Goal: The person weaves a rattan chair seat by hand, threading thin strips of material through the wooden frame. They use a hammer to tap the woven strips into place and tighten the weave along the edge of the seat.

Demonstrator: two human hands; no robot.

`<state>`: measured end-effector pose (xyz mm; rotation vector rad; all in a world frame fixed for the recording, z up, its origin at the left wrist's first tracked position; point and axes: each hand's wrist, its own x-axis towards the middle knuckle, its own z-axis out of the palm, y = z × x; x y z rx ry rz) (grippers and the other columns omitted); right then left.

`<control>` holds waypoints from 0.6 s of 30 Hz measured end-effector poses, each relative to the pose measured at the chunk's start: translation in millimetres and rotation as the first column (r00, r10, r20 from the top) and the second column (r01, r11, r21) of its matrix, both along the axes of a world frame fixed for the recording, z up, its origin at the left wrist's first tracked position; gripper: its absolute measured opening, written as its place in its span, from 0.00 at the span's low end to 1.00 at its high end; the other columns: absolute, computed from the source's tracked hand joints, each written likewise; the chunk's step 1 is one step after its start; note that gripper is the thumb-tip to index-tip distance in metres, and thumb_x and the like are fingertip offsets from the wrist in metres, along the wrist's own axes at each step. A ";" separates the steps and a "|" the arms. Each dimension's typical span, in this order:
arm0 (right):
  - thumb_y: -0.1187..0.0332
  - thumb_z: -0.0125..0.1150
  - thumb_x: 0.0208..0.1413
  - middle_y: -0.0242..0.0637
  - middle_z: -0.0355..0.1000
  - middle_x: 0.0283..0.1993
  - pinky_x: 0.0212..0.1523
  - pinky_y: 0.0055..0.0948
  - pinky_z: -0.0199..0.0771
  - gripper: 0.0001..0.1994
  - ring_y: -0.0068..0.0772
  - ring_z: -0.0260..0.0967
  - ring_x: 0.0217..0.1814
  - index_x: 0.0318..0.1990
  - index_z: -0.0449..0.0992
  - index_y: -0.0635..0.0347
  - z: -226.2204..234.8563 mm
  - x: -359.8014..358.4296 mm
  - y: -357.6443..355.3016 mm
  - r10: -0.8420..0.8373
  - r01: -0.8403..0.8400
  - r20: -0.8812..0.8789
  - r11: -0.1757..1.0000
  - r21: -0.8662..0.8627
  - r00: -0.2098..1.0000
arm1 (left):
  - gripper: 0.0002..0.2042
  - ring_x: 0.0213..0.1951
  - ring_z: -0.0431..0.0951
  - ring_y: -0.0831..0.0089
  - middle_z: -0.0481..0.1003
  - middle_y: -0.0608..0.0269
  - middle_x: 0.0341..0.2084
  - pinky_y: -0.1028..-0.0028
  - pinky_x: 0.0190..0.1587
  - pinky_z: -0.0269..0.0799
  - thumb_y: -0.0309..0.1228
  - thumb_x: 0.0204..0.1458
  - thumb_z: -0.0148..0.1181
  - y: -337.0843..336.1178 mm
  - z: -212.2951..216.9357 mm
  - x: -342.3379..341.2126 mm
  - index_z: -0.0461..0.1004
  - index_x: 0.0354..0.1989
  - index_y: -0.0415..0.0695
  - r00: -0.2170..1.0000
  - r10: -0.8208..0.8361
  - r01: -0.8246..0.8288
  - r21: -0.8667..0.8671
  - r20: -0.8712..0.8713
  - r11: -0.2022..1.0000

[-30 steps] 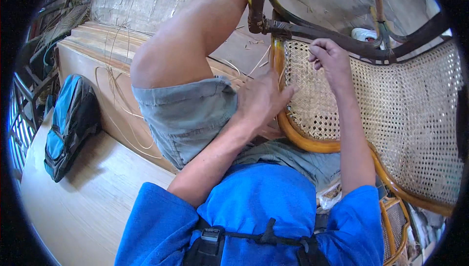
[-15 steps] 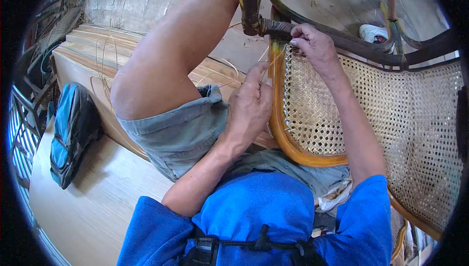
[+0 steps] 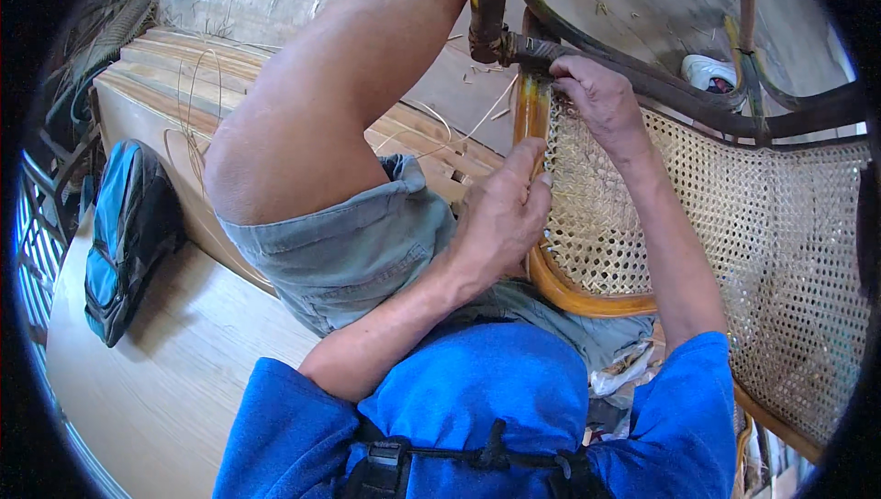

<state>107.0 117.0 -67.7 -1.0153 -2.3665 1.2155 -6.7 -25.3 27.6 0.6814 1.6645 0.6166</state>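
Observation:
A chair with a curved wooden frame [image 3: 554, 286] and a woven cane panel [image 3: 601, 215] lies against my lap, on the right. My left hand [image 3: 505, 210] is closed over the frame's left rail, index finger and thumb along its inner edge. At the panel's upper left corner, my right hand [image 3: 606, 106] is bent into a pinch, close to where the rail meets a dark wrapped joint [image 3: 521, 48]. Whatever lies between its fingertips is hidden or too thin to make out. Its wrist passes above the cane.
Dark curved chair bars [image 3: 656, 86] cross beyond my right hand. My bare raised knee [image 3: 243, 164] is at the left. Behind it lie wooden boards [image 3: 156, 68] with loose cane strands [image 3: 209, 86]. A blue and black backpack [image 3: 128, 233] rests on a pale board [image 3: 193, 316].
My left hand has moved right, from beside the rail onto it. The thin strand that ran between my hands no longer shows. My right hand stays at the corner, and the view has shifted slightly.

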 end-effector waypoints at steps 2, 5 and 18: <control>0.71 0.55 0.50 0.42 0.71 0.35 0.35 0.37 0.71 0.08 0.48 0.70 0.37 0.39 0.73 0.56 -9.9 4.6 -2.7 0.001 0.004 -0.065 0.998 0.068 0.998 | 0.18 0.47 0.74 0.64 0.73 0.46 0.44 0.70 0.49 0.68 0.26 0.54 0.48 -4.8 -7.1 7.0 0.63 0.53 0.33 1.000 -0.008 0.010 0.076 -0.026 0.997; 0.72 0.54 0.51 0.41 0.71 0.36 0.35 0.37 0.72 0.09 0.47 0.71 0.37 0.40 0.72 0.56 -1.6 3.3 -1.9 0.057 -0.059 0.060 0.998 0.033 0.997 | 0.19 0.47 0.74 0.57 0.72 0.43 0.43 0.67 0.49 0.68 0.27 0.53 0.48 -2.2 -6.2 11.6 0.62 0.54 0.33 0.998 -0.036 0.040 0.082 -0.048 0.996; 0.75 0.48 0.52 0.42 0.70 0.36 0.36 0.35 0.72 0.10 0.45 0.70 0.36 0.41 0.73 0.56 -6.4 1.8 -6.4 0.085 -0.089 0.030 0.980 0.179 0.996 | 0.19 0.35 0.75 0.44 0.72 0.35 0.29 0.57 0.37 0.70 0.28 0.52 0.48 8.1 -0.6 17.6 0.62 0.52 0.35 0.992 -0.124 0.123 0.040 0.008 0.992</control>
